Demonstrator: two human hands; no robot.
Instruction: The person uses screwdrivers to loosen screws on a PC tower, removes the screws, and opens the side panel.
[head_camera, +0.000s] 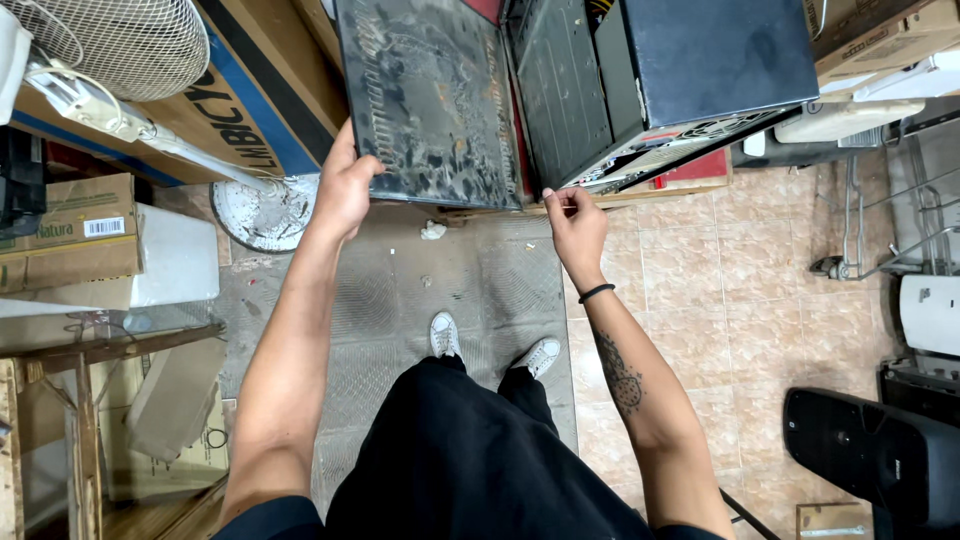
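Observation:
A dusty, stained black metal side panel (430, 100) stands upright in front of me. My left hand (345, 190) grips its lower left edge. Right of it sits a black computer case (660, 80) on a low wooden board, its open side facing the panel. My right hand (575, 225) is at the case's lower front corner, fingers pinched together on something too small to make out. A black band circles that wrist. My white shoes (445, 335) stand on the ridged grey floor below.
A white pedestal fan (265, 210) and its pole stand at left beside cardboard boxes (70, 230) and a wooden frame (90, 350). A black speaker (870, 450) sits at the lower right. A metal rack (880, 230) stands right on the tiled floor.

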